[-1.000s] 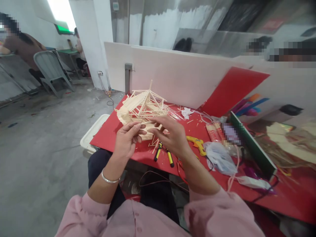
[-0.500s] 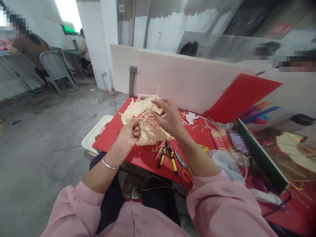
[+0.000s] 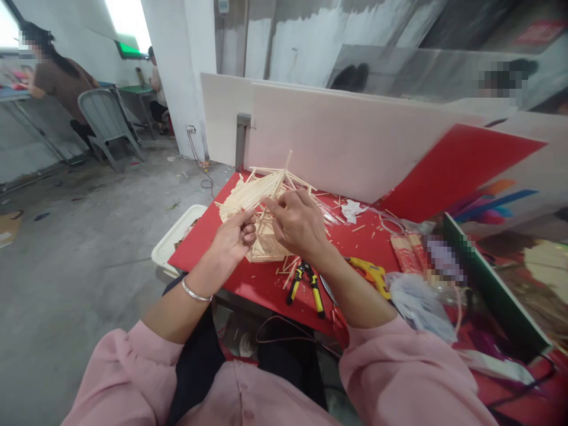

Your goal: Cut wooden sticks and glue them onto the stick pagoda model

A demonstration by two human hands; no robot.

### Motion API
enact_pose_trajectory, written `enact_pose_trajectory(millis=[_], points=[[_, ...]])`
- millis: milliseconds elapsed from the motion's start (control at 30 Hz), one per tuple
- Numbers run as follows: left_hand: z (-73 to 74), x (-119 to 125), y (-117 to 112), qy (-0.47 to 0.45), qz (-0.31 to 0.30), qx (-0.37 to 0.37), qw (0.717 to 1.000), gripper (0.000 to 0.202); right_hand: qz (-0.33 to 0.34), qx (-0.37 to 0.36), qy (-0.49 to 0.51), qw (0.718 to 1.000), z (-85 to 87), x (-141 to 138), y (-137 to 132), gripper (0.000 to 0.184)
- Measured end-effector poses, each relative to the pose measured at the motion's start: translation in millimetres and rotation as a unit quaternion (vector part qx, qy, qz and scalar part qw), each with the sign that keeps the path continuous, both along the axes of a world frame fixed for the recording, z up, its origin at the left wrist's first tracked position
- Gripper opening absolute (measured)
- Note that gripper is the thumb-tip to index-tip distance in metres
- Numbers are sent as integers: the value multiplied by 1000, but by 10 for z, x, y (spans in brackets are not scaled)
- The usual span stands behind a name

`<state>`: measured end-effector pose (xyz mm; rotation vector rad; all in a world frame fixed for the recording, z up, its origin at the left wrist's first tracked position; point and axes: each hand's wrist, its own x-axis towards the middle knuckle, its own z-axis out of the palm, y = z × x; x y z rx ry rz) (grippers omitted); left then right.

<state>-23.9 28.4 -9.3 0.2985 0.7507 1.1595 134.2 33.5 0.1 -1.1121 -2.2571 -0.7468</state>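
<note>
A model built of thin pale wooden sticks [image 3: 248, 192], with a slatted sloping roof and a slatted base, stands on the red table in front of me. My left hand [image 3: 235, 236], with a silver bangle on its wrist, is closed in a pinch at the model's near left side. Whatever is between those fingertips is too small to make out. My right hand [image 3: 302, 225] is curled in front of the model's right side, its index finger pointing left toward the left fingertips. It hides part of the model, and its grip is unclear.
Yellow-and-black cutters [image 3: 306, 287] lie near the table's front edge. Right of them are a yellow glue gun [image 3: 373, 275], a plastic bag [image 3: 419, 302] and a green-faced board [image 3: 492, 290]. White panels [image 3: 337, 139] stand behind the table. Other people sit farther off.
My right hand has come down and to the left, and its spread fingers have curled in. My left hand keeps its pinch. The view has shifted slightly, showing more of the glue gun.
</note>
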Motion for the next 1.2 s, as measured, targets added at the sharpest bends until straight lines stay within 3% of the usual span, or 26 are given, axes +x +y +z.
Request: enact_pose_trajectory(millis=[633, 1200], points=[[21, -37, 13, 3, -23, 34, 999, 21, -8, 5, -8, 1000, -60, 27, 13, 42], [45, -133, 34, 19, 1, -15, 1000, 18, -9, 1, -15, 1000, -59, 31, -2, 40]])
